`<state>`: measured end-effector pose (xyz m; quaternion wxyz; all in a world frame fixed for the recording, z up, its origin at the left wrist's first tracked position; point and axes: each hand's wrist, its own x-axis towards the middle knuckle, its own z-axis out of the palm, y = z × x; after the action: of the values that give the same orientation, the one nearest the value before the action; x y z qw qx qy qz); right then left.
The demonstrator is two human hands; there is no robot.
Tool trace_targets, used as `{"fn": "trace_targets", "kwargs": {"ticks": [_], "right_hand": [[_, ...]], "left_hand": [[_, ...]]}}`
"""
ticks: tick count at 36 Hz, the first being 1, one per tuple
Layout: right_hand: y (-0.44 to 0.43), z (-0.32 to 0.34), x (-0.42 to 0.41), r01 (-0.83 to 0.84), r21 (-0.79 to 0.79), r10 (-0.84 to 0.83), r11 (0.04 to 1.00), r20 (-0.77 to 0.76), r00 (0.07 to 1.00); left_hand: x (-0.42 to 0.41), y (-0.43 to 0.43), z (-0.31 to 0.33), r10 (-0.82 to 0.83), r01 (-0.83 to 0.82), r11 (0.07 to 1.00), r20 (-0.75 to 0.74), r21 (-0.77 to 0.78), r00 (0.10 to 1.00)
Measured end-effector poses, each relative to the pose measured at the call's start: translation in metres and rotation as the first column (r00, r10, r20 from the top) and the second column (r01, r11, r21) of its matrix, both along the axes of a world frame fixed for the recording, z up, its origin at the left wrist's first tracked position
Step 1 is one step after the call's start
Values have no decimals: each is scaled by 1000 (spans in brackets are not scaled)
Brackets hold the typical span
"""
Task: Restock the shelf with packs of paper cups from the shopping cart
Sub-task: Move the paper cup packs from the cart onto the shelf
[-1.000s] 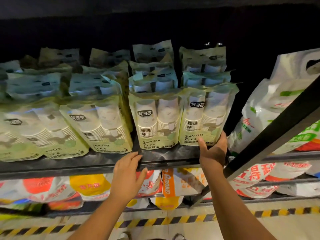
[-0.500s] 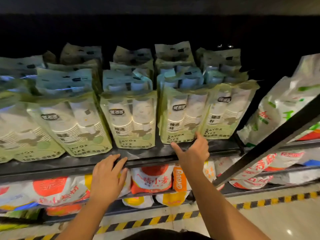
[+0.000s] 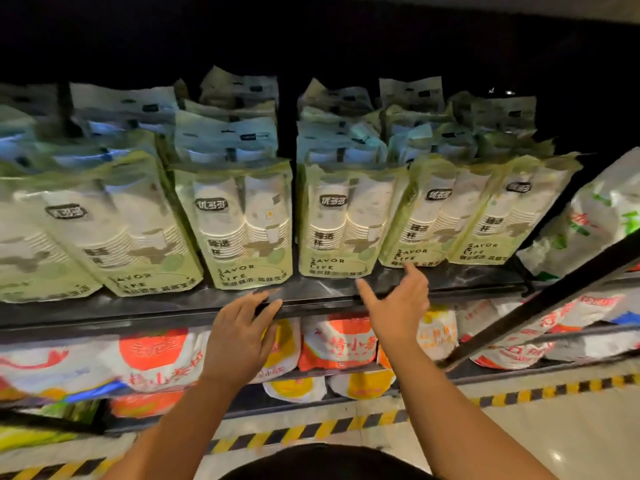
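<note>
Above the shelf edge (image 3: 104, 317), light, crushable packs (image 3: 249, 230) are judged best gripped at their sides; left hand (image 3: 242, 337) and right hand (image 3: 398, 306) are held open, empty.

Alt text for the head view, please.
A person's left hand rests its fingers on the front edge of a dark shelf lined with green packs of paper cups; the right hand, open, reaches toward the packs' bases. Orange-and-white bags lie underneath.

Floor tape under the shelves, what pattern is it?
The floor tape has yellow and black diagonal stripes, seen in the head view.
</note>
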<state>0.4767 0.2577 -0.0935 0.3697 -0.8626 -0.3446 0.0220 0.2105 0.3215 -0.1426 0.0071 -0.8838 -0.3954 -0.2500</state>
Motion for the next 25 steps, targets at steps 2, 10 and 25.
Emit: {"fn": "trace_targets", "kwargs": {"ticks": [2,10,25], "right_hand": [[9,-2,-13,-41,-31,41,999,11,999],[26,1,-3,-42,-63,40,997,-31,999],[24,-20,-97,-526,152,530,837,17,848]], "left_hand": [[-9,2,0,6,-6,1000,-10,5,1000],[-33,2,6,87,-87,996,2,28,996],[-87,5,16,324,-343,935,-183,-84,928]]}}
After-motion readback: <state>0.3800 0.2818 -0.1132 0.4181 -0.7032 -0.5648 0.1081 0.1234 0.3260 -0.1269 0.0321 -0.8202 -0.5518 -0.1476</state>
